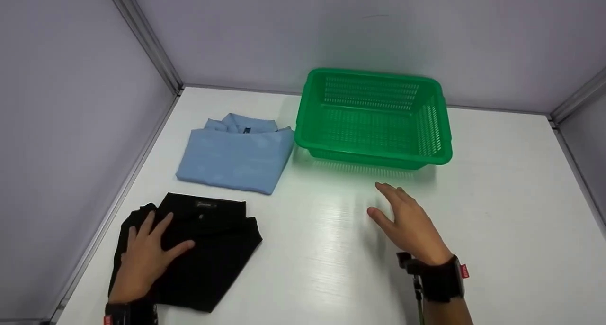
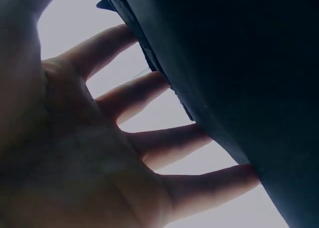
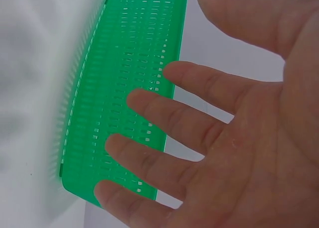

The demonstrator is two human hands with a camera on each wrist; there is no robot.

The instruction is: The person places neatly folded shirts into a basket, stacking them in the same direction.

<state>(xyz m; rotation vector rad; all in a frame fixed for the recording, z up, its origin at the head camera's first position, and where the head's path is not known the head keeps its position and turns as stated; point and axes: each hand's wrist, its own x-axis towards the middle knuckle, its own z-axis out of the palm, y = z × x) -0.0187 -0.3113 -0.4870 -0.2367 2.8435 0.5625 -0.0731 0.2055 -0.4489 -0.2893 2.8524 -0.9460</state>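
A folded black garment [image 1: 203, 263] with a small label and a button near its top edge lies at the front left of the table. My left hand [image 1: 147, 256] is over its left part with fingers spread. In the left wrist view, the fingertips of the left hand [image 2: 114, 138] meet the dark cloth [image 2: 239, 73]. My right hand [image 1: 412, 223] hovers over the table in front of a green plastic basket [image 1: 364, 154], holding nothing. Its fingers are extended and apart in the right wrist view, where the basket wall [image 3: 109, 113] shows beyond them.
Behind the black garment lies a folded light blue collared shirt [image 1: 236, 159], close to the basket's left side. The basket stands near the back wall [image 1: 265, 36], with nothing in it. Grey wall panels enclose the white table [image 1: 502, 211] at the left, back and right.
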